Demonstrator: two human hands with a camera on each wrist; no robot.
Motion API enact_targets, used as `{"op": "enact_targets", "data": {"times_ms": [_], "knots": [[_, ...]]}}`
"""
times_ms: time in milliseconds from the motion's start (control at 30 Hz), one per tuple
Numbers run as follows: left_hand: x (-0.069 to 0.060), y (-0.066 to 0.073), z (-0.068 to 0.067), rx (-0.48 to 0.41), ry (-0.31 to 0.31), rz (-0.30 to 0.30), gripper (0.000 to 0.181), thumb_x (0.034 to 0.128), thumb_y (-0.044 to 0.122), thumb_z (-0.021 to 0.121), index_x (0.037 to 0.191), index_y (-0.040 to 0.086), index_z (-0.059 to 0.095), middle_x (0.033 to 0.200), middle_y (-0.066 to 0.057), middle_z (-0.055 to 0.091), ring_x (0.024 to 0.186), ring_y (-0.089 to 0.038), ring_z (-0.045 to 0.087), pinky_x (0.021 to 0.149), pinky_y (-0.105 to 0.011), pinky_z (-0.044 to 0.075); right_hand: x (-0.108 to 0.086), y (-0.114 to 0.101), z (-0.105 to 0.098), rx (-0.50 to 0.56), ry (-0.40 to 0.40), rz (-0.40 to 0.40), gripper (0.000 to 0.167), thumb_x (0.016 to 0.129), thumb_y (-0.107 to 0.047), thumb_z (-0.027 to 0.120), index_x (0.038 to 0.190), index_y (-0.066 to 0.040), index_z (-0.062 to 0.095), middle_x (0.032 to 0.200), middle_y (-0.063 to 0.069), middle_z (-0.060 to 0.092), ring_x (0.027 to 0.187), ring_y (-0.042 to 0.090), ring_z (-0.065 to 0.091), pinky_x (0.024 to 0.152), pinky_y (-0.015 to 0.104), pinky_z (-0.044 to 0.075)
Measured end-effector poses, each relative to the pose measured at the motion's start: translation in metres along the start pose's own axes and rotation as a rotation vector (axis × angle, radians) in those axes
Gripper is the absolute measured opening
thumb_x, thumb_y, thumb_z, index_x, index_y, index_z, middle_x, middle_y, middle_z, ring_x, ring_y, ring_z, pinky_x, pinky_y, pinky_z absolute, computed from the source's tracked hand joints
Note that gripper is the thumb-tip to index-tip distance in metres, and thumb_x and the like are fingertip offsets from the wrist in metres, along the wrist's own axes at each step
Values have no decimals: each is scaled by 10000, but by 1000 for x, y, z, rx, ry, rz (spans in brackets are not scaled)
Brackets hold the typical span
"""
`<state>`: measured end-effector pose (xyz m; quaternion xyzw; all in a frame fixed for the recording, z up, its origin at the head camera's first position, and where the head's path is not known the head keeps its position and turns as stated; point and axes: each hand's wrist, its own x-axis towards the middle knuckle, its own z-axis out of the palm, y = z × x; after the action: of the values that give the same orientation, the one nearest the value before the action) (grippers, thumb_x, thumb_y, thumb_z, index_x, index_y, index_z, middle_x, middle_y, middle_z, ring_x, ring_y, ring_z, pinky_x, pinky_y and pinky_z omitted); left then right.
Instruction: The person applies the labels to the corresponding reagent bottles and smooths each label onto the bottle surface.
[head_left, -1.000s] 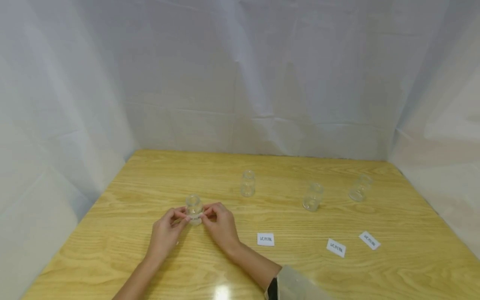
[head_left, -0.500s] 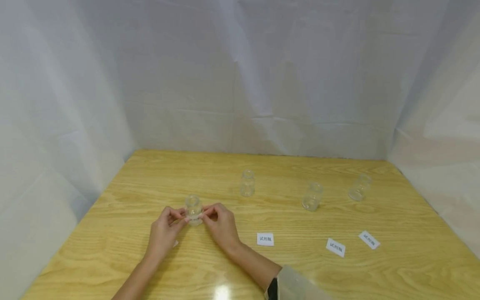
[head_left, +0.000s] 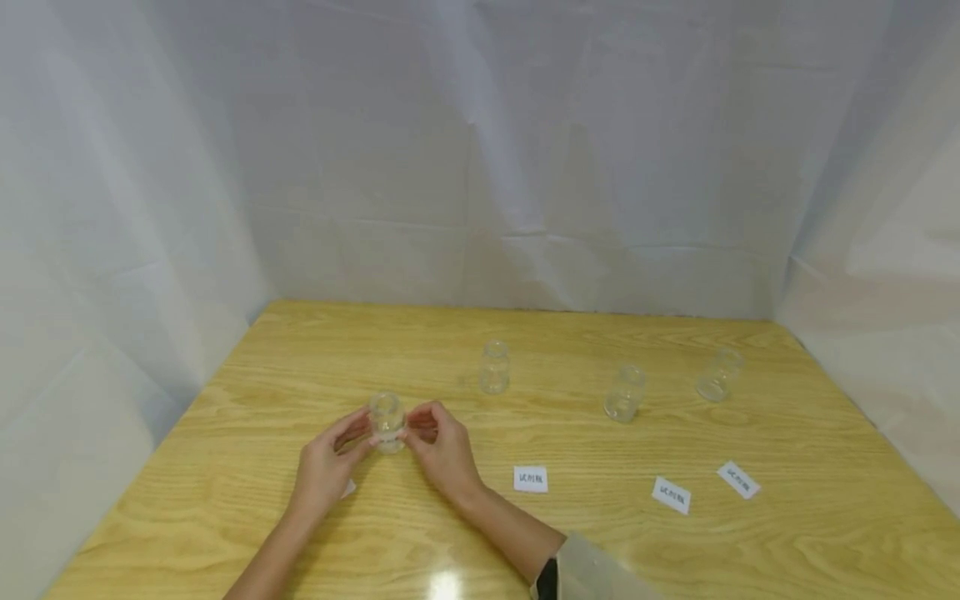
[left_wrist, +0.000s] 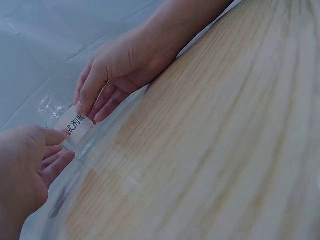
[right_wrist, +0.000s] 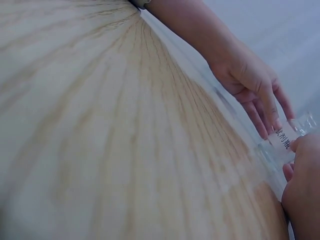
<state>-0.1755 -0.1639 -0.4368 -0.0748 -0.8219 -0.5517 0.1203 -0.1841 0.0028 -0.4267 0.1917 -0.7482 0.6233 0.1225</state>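
Note:
A small clear glass reagent bottle [head_left: 386, 408] stands upright on the table, between both hands. Round its lower front lies a white label [left_wrist: 76, 125] with dark handwritten characters. My left hand [head_left: 322, 468] holds the bottle's left side, its thumb on the label's left end. On the other side, the right hand [head_left: 446, 457] grips the bottle with its thumb at the label's right end. In the right wrist view, the thumbs press the label [right_wrist: 284, 139] against the glass. The fingertips behind the bottle are partly hidden.
Three more glass bottles stand behind and to the right: one near the middle [head_left: 495, 371], another bottle [head_left: 624, 396] and a far-right bottle [head_left: 718, 377]. White labels [head_left: 531, 479] lie in front of them. A white paper scrap [head_left: 349, 487] shows beside the left wrist. White sheeting [head_left: 375, 167] encloses the table.
Both hands' fingers have spread from pinching near the label's ends to lying along the bottle's sides. The white scrap beside the left wrist shows more. The other bottles and labels stay put.

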Motion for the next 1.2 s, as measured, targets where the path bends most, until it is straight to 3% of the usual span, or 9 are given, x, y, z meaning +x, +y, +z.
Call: {"op": "enact_targets", "data": {"times_ms": [167,300,400,567,800,1000,1200], "knots": [[-1,1,0,-4,-30,-6,472,808,-10,673,1244,-59,499,1160,-232,559,1078,-338,535,836,-298,469,-3,-13,-5,5,-28,38,212,803,73,643,988,85,539,977,196,595,908,319,607,777,284,504],[-1,1,0,4,-39,22,497,815,0,672,1269,-36,474,1213,-219,527,1100,-352,513,834,-327,473,-1,10,-1,27,-27,75,261,797,23,662,1035,17,555,1022,130,596,913,273,607,762,268,503],[-2,2,-1,-12,-68,36,536,820,-3,665,1305,-18,437,1286,-217,470,1129,-374,483,837,-347,470,0,25,1,59,-68,117,366,806,-52,677,1147,-43,544,1116,107,579,952,254,593,768,269,500],[-3,4,0,-27,-85,8,529,826,41,669,1295,-58,445,1285,-248,461,1132,-395,475,840,-351,459,0,26,2,91,-152,92,501,830,-127,692,1276,-38,482,1209,160,544,1012,278,578,790,293,499],[-1,0,-2,-14,-52,-17,466,809,55,686,1233,-46,521,1210,-208,534,1081,-353,529,823,-323,461,2,28,3,19,-130,2,450,785,-130,709,1179,-2,533,1198,133,560,990,223,597,779,239,492],[-1,-4,-4,-38,-73,-26,419,830,89,668,1213,-30,546,1207,-171,547,1073,-327,543,839,-289,460,2,28,2,36,-106,20,378,780,-152,703,1110,-10,583,1162,106,590,973,211,606,772,213,486],[-1,-2,-7,-81,-99,-58,410,845,78,649,1216,-50,532,1221,-194,527,1096,-336,522,850,-258,449,3,26,-2,82,-119,52,320,815,-76,654,1106,37,587,1168,133,581,978,265,605,778,227,489]]}}
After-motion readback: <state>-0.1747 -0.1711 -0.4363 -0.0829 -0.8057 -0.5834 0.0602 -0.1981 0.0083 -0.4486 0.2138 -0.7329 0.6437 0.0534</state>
